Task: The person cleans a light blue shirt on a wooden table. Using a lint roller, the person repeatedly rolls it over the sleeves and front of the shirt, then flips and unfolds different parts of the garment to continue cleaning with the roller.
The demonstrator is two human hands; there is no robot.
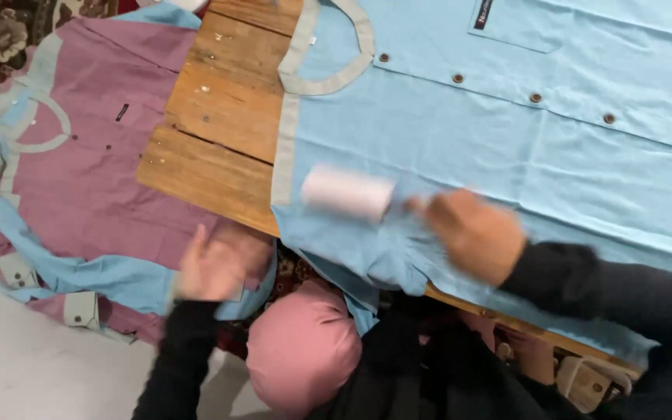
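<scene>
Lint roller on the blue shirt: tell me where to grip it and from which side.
Grip the lint roller by its handle end, on the right in the head view, where the right hand already holds it. The pale roll lies sideways on the blue shirt; its surface is probably sticky, so keep fingers off it.

From the head view I see my right hand (472,233) gripping a pale pink lint roller (348,193) whose roll lies on the light blue shirt (507,148), spread flat with its brown buttons done up across the wooden desk (211,132). My left hand (215,263) hangs blurred and open off the desk's edge, over a mauve shirt (95,179) with blue trim. A rounded pink cushion (305,346) sits below, between my dark sleeves.
</scene>
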